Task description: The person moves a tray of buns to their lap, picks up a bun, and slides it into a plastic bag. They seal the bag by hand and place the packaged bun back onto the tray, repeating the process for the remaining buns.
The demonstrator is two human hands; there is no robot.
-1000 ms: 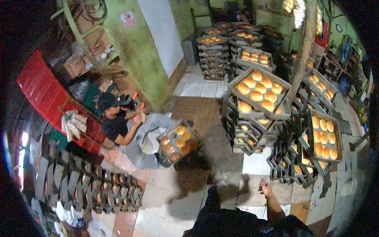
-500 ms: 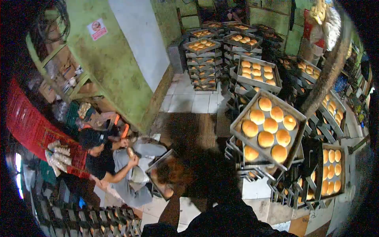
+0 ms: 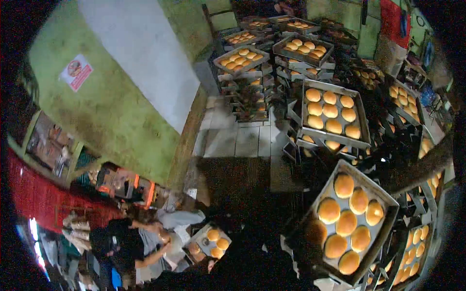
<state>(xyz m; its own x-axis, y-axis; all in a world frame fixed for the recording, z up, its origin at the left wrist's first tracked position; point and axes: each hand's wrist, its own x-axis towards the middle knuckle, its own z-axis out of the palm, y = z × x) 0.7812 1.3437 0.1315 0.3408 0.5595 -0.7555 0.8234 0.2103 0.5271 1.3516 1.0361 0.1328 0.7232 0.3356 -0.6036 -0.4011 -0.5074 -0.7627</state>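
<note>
Low in front of my dark clothing, a small skin-toned patch [image 3: 211,265] shows at the near edge of a metal tray; it may be my left hand, but shadow hides its fingers. Several round golden buns [image 3: 213,235] lie in that tray [image 3: 203,244]. My right hand does not show. A seated co-worker [image 3: 119,245] is beside the tray, both hands [image 3: 162,237] close together around something blurred. To my right, a larger tilted tray [image 3: 394,209] holds several glossy buns [image 3: 346,223] on top of a stack.
Stacked trays of buns [image 3: 335,112] line the right side, with further stacks [image 3: 241,60] at the back. A green wall [image 3: 121,97] bounds the left, above a red crate-like panel [image 3: 43,186]. Tiled floor [image 3: 233,138] and a dark mat [image 3: 233,179] lie ahead.
My view has shifted, so the co-worker and near tray sit lower. My left forearm, earlier reaching over that tray, has drawn back toward me, and more of its buns show.
</note>
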